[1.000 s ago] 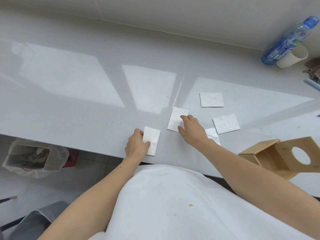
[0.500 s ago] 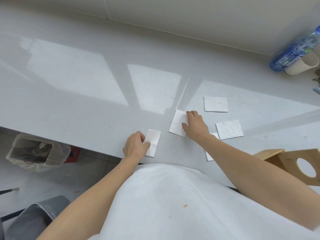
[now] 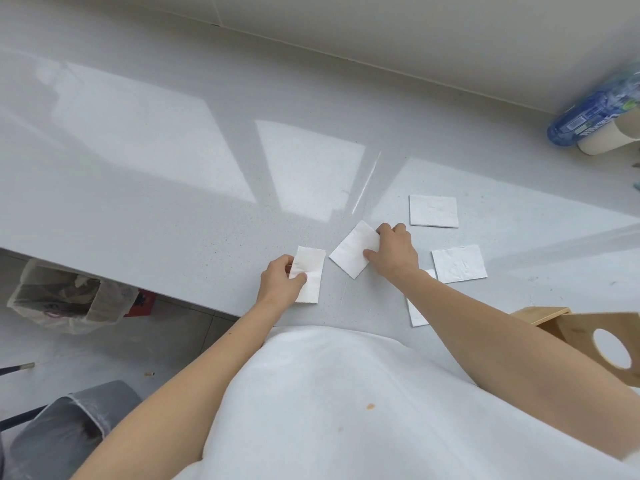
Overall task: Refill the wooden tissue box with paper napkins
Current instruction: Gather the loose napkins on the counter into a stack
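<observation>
Broadly, the tabletop (image 3: 173, 174) carried everything, and its near edge ran just below my two hands. The wooden tissue box (image 3: 588, 337) lay tipped at the lower right, its round-holed panel facing me, well apart from both hands and nearer my right arm. Any napkin bound for it would, in my judgement, have to travel rightward and toward me, past my right forearm.

Three loose napkins lay to the right: the far napkin (image 3: 433, 211) flat and square-on, the middle napkin (image 3: 459, 263) just beyond my forearm, and a partly hidden napkin (image 3: 417, 311) under that forearm.

My right hand (image 3: 393, 254) pinched the angled napkin (image 3: 353, 249) at its right edge, fingers curled over the paper; its long axis ran diagonally from upper right to lower left. My left hand (image 3: 280, 282) gripped the near napkin (image 3: 308, 278) along its left edge, thumb on top, long axis running away from me. The two pieces lay near each other without touching.

A bottle (image 3: 588, 116) and a paper cup (image 3: 609, 142) stood at the far right, clear of the path. Nothing else obstructed it.
</observation>
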